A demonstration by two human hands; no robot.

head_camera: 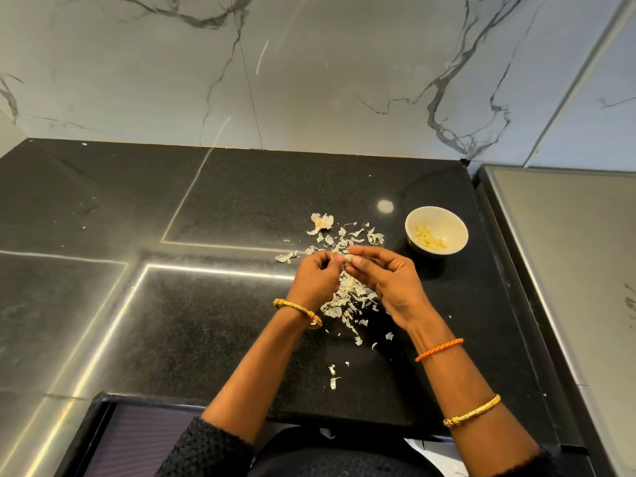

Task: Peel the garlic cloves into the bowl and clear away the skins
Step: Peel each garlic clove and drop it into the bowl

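both hands meet above the black counter (pixel 213 208): the left hand (pixel 318 277) and right hand (pixel 385 275) pinch one garlic clove (pixel 348 259) between fingertips, likely so the skins (pixel 344 297) fall straight down in one heap. the bowl (pixel 436 232) of peeled cloves (pixel 430 238) waits near, at two o'clock, an easy drop

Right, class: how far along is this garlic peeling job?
Done: several peeled cloves lie in the small white bowl. In hand: both hands, left hand and right hand, pinch one garlic clove. Left: papery skins litter the black counter, uncleared.
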